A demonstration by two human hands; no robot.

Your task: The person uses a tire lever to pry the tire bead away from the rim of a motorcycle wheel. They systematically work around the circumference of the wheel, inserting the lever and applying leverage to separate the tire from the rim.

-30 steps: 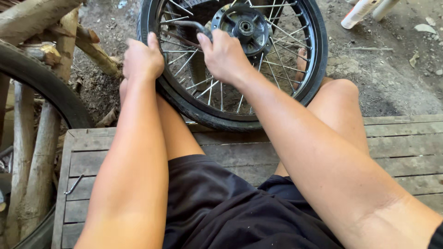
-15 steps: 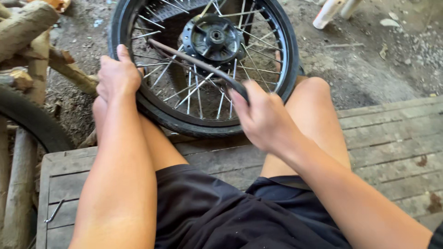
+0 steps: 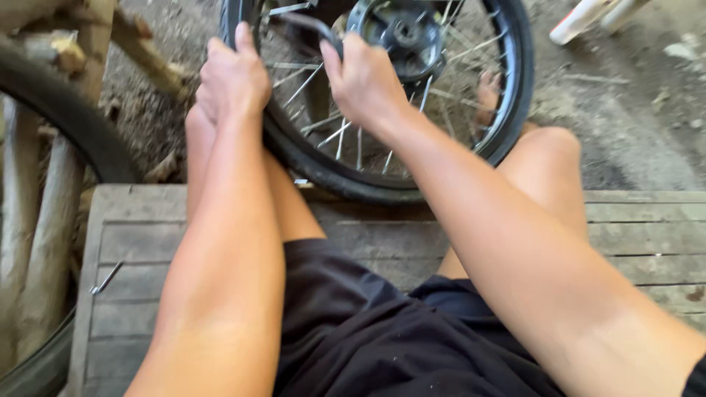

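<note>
Gripping the wheel (image 3: pixel 412 147) upright between your knees, your left hand (image 3: pixel 234 79) clamps the tyre (image 3: pixel 309 165); your right hand (image 3: pixel 364 77) grasps a lever (image 3: pixel 312 26). Heavy, stiff: hold the rim, not the spokes (image 3: pixel 353 129).

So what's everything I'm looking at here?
spoked wheel: one, black tyre, silver spokes and hub, upright between the knees
metal lever: one, dark, curved, across the upper rim, gripped at one end
wooden platform: one, grey planks, under the seated person
second tyre: one, black, far left
wooden poles: several, pale, left edge
bent metal pin: one, grey, on the platform's left planks
dirt ground: grey-brown, beyond the platform
shorts: one pair, black
left hand: gripping the tyre's left edge
right hand: closed around the lever
</note>
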